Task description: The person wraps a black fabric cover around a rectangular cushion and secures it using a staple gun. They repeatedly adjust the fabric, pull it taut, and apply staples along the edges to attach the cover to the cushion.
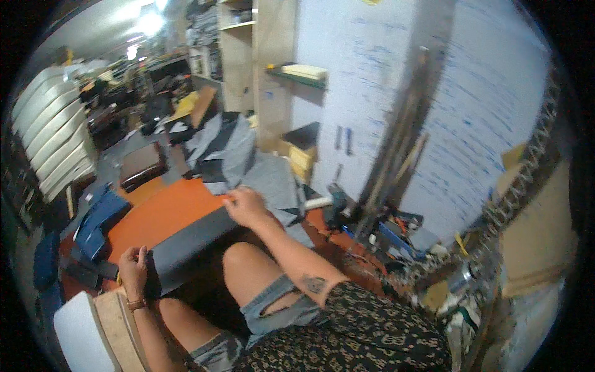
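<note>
A wide piece of upholstery material lies in front of my knees, with a flat orange part point(170, 211) and a dark grey band point(195, 248) along its near side. My right hand point(246, 208) is closed, pinching the far right corner where orange meets grey. At the near left end of the grey band is my left hand point(132, 268), its fingers curled and thumb raised; it looks closed at that edge, but what lies between the fingers is hidden. Dark blue padded pieces point(102, 226) lie just left of the orange part.
Grey fabric sheets point(266, 180) are heaped beyond my right hand. A brown cushion point(142, 166) sits behind the orange part. A cordless drill point(335, 204) stands by the white wall, near long leaning bars point(396, 136). White stacked panels point(56, 130) rise at the left; a white-topped padded block point(87, 332) stands near my left forearm.
</note>
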